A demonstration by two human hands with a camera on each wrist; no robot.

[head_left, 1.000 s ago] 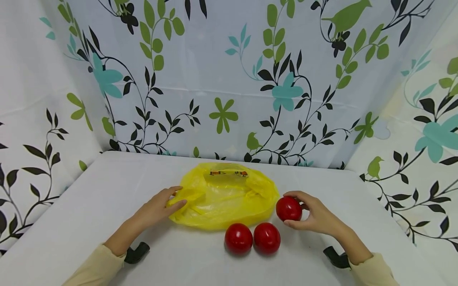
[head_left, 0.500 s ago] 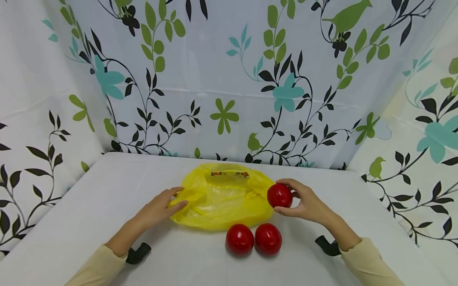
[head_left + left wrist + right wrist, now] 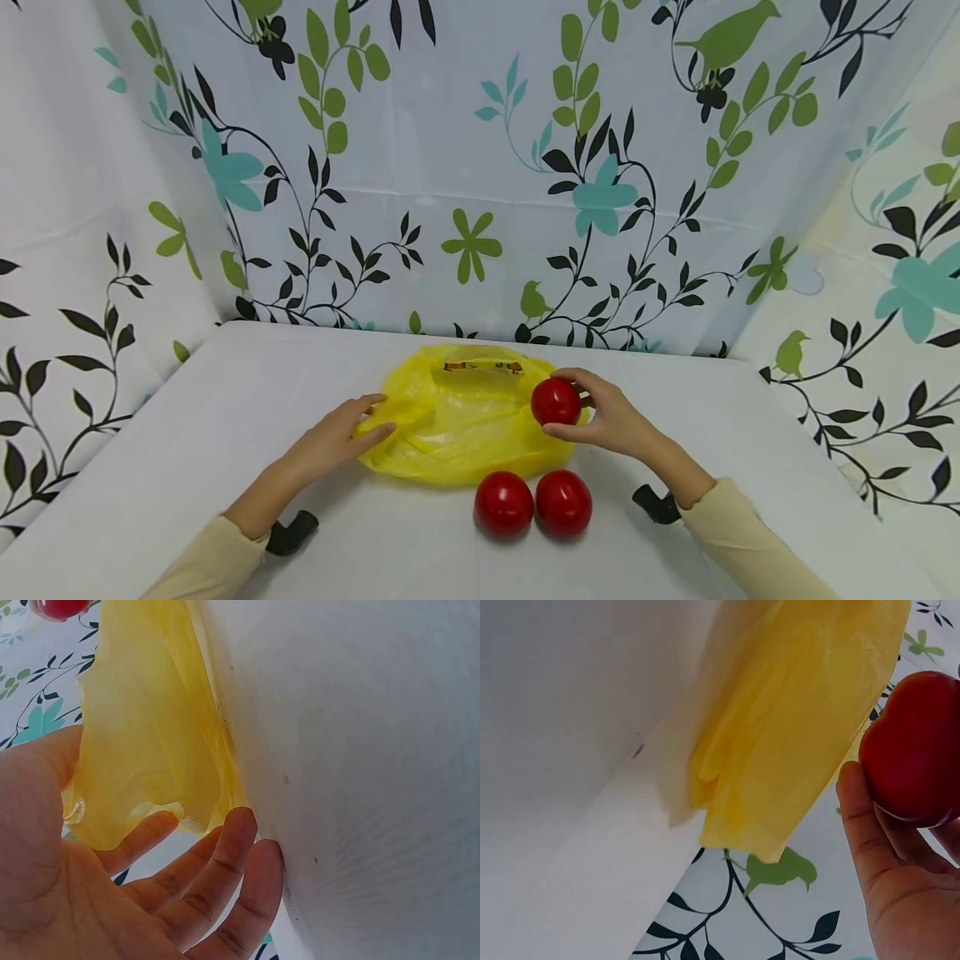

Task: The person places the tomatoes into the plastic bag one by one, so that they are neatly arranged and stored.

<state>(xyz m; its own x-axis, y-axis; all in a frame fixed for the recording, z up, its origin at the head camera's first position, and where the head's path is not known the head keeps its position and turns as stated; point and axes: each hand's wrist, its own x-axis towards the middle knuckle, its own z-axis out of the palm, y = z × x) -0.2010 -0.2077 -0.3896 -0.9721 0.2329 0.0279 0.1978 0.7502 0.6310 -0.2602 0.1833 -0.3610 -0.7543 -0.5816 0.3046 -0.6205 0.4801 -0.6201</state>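
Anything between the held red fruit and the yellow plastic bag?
Nothing visible: in the head view the held red fruit overlaps the yellow plastic bag; two other red fruits lie aside, on its near side.

The bag (image 3: pixel 457 446) is bright yellow, with a strip of black and orange print (image 3: pixel 482 367). The top fruit (image 3: pixel 555 402), the lower left fruit (image 3: pixel 504 505) and the lower right fruit (image 3: pixel 564 504) are all deep red. The left sleeve (image 3: pixel 213 557) and right sleeve (image 3: pixel 738 533) are plain beige, the left wrist piece (image 3: pixel 292 533) and right wrist piece (image 3: pixel 656 505) black. The tabletop (image 3: pixel 390 558) is plain white. The pale curtain (image 3: pixel 450 142) carries green birds (image 3: pixel 731 35), green and turquoise flowers (image 3: pixel 604 197), and black sprigs (image 3: pixel 558 159).
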